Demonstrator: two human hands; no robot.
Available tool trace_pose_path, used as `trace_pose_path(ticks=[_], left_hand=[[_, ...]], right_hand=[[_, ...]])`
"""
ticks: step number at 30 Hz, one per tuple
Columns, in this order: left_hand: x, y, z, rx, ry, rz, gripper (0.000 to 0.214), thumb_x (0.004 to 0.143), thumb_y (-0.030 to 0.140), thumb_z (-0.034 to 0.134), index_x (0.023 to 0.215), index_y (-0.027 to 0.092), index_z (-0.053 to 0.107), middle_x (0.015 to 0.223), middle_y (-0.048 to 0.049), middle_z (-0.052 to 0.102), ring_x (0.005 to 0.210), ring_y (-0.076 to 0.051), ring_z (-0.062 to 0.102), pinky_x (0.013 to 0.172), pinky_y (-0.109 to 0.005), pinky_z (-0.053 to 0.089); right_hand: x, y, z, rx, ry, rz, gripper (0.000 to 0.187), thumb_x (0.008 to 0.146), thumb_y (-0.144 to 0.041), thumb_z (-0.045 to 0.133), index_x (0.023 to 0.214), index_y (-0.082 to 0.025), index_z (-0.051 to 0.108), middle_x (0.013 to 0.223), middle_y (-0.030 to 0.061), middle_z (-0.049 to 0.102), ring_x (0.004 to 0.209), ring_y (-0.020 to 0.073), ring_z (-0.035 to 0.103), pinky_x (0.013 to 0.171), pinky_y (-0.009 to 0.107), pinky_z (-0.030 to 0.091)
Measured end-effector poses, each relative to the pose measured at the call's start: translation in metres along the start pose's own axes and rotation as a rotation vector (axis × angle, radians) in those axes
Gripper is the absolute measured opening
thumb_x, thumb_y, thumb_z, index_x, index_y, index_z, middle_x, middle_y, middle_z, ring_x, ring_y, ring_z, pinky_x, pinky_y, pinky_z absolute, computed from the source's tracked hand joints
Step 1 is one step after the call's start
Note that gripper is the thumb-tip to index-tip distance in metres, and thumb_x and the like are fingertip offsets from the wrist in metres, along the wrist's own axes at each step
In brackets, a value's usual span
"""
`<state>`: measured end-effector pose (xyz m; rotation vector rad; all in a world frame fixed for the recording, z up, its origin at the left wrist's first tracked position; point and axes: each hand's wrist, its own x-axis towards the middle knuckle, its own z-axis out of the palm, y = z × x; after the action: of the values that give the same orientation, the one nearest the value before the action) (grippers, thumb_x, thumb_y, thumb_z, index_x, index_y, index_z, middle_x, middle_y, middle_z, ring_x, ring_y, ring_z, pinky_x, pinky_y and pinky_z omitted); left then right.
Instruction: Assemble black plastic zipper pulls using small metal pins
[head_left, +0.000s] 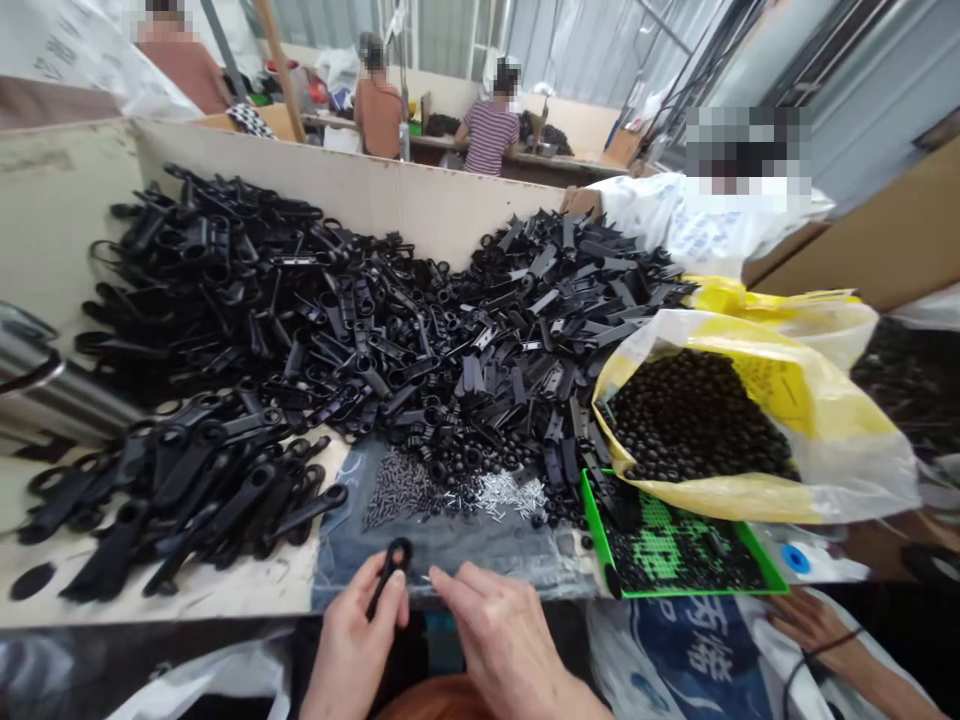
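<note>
My left hand [354, 640] is closed around a black plastic part with a ringed end [391, 568], held tilted over the front edge of the bench. Just to its right, my right hand [499, 630] pinches a small silver pin [425, 577], whose tip points toward that part. Beyond both hands, on a dark blue mat [457, 550], lie a heap of small dark screws [397, 487] and a scatter of silver pins [514, 494]. Small black rings [469, 455] are strewn behind these.
Black plastic parts [360, 320] are piled high against a board wall. More handle-like parts [217, 490] lie at left, near a metal cylinder [67, 385]. At right are a yellow-white bag [832, 440] of black beads and a green tray [776, 575]. Another person's hand [814, 625] shows lower right.
</note>
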<state>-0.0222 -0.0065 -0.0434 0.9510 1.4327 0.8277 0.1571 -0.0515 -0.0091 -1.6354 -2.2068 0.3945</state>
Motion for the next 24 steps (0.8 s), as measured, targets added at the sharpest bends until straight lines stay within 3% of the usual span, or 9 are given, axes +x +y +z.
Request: trace_pose_path(ticks=[4, 8, 10, 14, 16, 18, 21, 24], left_hand=[[0.005, 0.007, -0.004, -0.103, -0.024, -0.063, 0.071, 0.066, 0.069, 0.079, 0.112, 0.017, 0.063, 0.051, 0.0088, 0.051, 0.035, -0.003, 0.025, 0.038, -0.016, 0.013], [-0.002, 0.021, 0.004, -0.213, -0.104, -0.145, 0.069, 0.066, 0.068, 0.081, 0.107, 0.017, 0.06, 0.05, 0.0112, 0.047, 0.036, 0.0, 0.021, 0.039, -0.014, 0.01], [-0.006, 0.027, 0.009, -0.244, -0.154, -0.183, 0.067, 0.065, 0.066, 0.082, 0.103, 0.016, 0.06, 0.049, 0.012, 0.045, 0.036, 0.0, 0.019, 0.039, -0.014, 0.01], [-0.008, 0.029, 0.012, -0.299, -0.141, -0.2, 0.064, 0.063, 0.066, 0.082, 0.098, 0.016, 0.061, 0.048, 0.0124, 0.044, 0.034, 0.001, 0.017, 0.037, -0.014, 0.011], [-0.01, 0.027, 0.011, -0.317, -0.113, -0.182, 0.061, 0.067, 0.065, 0.081, 0.099, 0.017, 0.061, 0.048, 0.0126, 0.043, 0.035, 0.001, 0.018, 0.037, -0.013, 0.013], [-0.012, 0.025, 0.011, -0.32, -0.094, -0.148, 0.059, 0.072, 0.064, 0.078, 0.105, 0.018, 0.061, 0.049, 0.0122, 0.044, 0.036, 0.0, 0.02, 0.038, -0.012, 0.014], [-0.014, 0.021, 0.014, -0.299, -0.109, -0.071, 0.06, 0.075, 0.066, 0.076, 0.111, 0.021, 0.059, 0.052, 0.0098, 0.051, 0.036, -0.001, 0.026, 0.038, -0.012, 0.015], [-0.013, 0.02, 0.021, -0.322, -0.074, -0.076, 0.062, 0.07, 0.064, 0.081, 0.111, 0.023, 0.06, 0.055, 0.0088, 0.053, 0.039, -0.003, 0.035, 0.039, -0.011, 0.024]], right_hand=[[-0.006, 0.007, -0.015, 0.21, 0.068, 0.056, 0.03, 0.101, -0.015, 0.048, 0.123, -0.021, 0.068, 0.081, 0.0019, 0.067, 0.065, 0.0151, 0.065, 0.058, 0.024, 0.043], [0.005, 0.007, -0.027, 0.491, 0.112, 0.131, 0.028, 0.104, -0.022, 0.048, 0.118, -0.021, 0.072, 0.082, 0.0022, 0.067, 0.071, 0.0149, 0.065, 0.065, 0.023, 0.047], [0.01, 0.004, -0.028, 0.551, 0.092, 0.135, 0.028, 0.104, -0.023, 0.049, 0.118, -0.022, 0.073, 0.084, 0.0025, 0.067, 0.072, 0.015, 0.065, 0.066, 0.023, 0.048], [0.014, 0.006, -0.025, 0.59, 0.077, 0.094, 0.031, 0.105, -0.026, 0.047, 0.12, -0.023, 0.073, 0.086, 0.0032, 0.07, 0.074, 0.0157, 0.067, 0.069, 0.024, 0.051], [0.018, 0.018, -0.029, 0.542, 0.136, 0.124, 0.03, 0.104, -0.028, 0.047, 0.121, -0.022, 0.072, 0.094, 0.0051, 0.074, 0.082, 0.0174, 0.07, 0.076, 0.025, 0.054], [0.028, 0.038, -0.039, 0.348, 0.161, 0.222, 0.031, 0.104, -0.03, 0.048, 0.122, -0.021, 0.071, 0.094, 0.005, 0.076, 0.081, 0.0178, 0.072, 0.075, 0.025, 0.054], [0.05, 0.072, -0.062, -0.014, 0.099, 0.362, 0.027, 0.103, -0.031, 0.051, 0.119, -0.02, 0.07, 0.074, 0.0003, 0.074, 0.066, 0.0167, 0.071, 0.062, 0.023, 0.05], [0.076, 0.091, -0.077, -0.172, 0.057, 0.352, 0.019, 0.102, -0.03, 0.057, 0.112, -0.024, 0.072, 0.086, 0.0019, 0.079, 0.081, 0.0191, 0.075, 0.067, 0.023, 0.048]])
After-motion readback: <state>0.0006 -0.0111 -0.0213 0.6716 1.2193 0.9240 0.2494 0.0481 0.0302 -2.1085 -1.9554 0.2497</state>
